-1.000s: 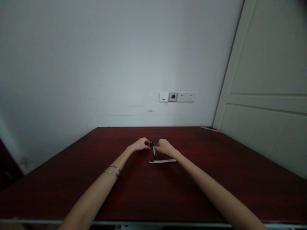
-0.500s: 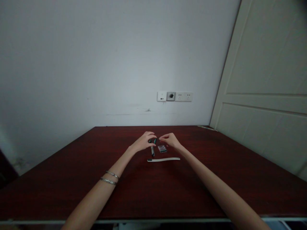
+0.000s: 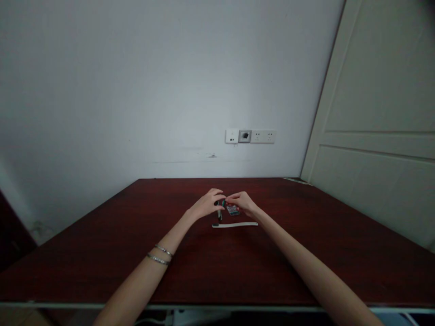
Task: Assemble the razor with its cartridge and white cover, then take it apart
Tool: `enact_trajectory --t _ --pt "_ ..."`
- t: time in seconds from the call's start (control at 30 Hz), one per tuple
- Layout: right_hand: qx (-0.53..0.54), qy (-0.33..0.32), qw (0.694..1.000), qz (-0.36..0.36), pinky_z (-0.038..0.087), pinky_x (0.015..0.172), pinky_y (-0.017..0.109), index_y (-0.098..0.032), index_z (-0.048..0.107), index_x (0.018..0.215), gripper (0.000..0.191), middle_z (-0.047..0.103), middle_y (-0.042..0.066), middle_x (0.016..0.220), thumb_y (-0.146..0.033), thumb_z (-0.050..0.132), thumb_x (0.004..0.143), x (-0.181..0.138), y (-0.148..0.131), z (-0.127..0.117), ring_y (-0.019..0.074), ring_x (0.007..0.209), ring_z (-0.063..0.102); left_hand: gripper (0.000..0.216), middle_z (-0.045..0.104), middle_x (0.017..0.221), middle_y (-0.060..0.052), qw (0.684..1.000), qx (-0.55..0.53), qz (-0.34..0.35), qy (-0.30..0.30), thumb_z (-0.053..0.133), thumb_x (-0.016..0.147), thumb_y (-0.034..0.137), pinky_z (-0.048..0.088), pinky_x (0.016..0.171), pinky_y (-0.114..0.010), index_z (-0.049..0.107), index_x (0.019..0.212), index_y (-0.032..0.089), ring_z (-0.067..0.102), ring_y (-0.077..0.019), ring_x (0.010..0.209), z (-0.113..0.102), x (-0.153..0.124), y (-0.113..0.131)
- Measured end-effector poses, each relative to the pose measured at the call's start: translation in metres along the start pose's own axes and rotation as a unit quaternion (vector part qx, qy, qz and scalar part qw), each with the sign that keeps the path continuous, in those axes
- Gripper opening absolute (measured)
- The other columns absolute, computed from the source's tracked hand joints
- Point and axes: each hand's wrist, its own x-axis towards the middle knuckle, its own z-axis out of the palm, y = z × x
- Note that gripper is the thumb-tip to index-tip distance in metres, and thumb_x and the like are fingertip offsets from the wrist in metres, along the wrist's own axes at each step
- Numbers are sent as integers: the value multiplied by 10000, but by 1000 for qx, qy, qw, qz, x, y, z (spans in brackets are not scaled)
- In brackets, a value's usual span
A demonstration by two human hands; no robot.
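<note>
Both my hands meet at the far middle of a dark red-brown table (image 3: 217, 267). My left hand (image 3: 208, 204) is curled around a small dark pen-like stick (image 3: 219, 213) whose lower end points down at the table. My right hand (image 3: 242, 202) pinches a tiny teal piece (image 3: 223, 203) at the top of that stick. A small clear case (image 3: 233, 209) lies on the table just under my right fingers. A long white strip (image 3: 235, 224) with a dark left end lies flat in front of both hands. Two thin bracelets (image 3: 160, 253) circle my left wrist.
A white wall stands behind the table with a row of sockets and switches (image 3: 250, 136). A pale panelled door (image 3: 377, 136) rises on the right, close to the table's right side. The table's near edge (image 3: 217, 307) has a light trim.
My hands lifted off the table and came apart, uncovering the clear case. They have closed together again on the stick's top end. The view shifted slightly.
</note>
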Motion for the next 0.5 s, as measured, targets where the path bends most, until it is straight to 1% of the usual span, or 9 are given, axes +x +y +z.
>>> enact_trajectory --t 0.07,0.13,0.23,0.27,0.33,0.4,0.43,0.5 --pt "3 2 1000 2 235 338 168 -82 689 643 149 592 15 500 -227 665 620 0 0 0 35 363 376 383 497 1246 -99 1000 -7 5 4 661 731 261 333 1014 -367 599 1103 195 397 -215 1201 -1 0 2" --pt "5 7 1000 4 239 339 165 -83 689 652 149 602 21 513 -224 649 626 1 1 1 41 374 396 463 497 1259 -100 999 -32 -2 16 686 706 286 326 1020 -385 572 1146 200 396 -221 1210 -3 0 2" --pt "14 26 1000 2 254 340 156 -86 690 686 161 624 34 554 -223 627 628 1 2 2 57 411 446 663 520 1256 -108 991 -112 -53 54 729 648 325 379 976 -382 479 1250 203 467 -219 1159 -4 0 -1" --pt "20 34 999 1 262 341 153 -89 690 701 172 632 39 574 -229 622 628 1 2 2 63 431 466 671 545 1231 -112 984 -146 -79 68 729 646 323 414 937 -367 474 1253 193 508 -215 1115 -4 1 -3" --pt "34 53 998 -3 290 353 146 -96 690 730 202 646 48 619 -255 617 629 1 2 3 80 485 508 539 619 1122 -116 964 -214 -131 87 705 670 302 469 846 -329 548 1163 150 584 -204 1000 0 1 -8" --pt "42 79 996 -14 325 371 145 -103 689 753 236 653 53 654 -288 615 627 1 2 4 100 545 543 343 677 971 -111 944 -272 -168 84 678 690 283 490 788 -304 638 981 107 627 -195 893 6 3 -11" --pt "42 91 995 -22 342 378 147 -106 689 762 251 656 54 669 -303 614 626 1 2 5 108 565 553 288 690 909 -106 935 -295 -180 77 678 686 277 493 775 -297 657 909 96 637 -193 854 10 3 -11" --pt "34 105 993 -42 371 384 157 -106 690 776 280 659 55 690 -327 609 625 1 3 7 114 569 556 259 701 842 -98 919 -331 -203 67 690 667 269 496 747 -288 671 851 88 646 -190 806 15 4 -10"
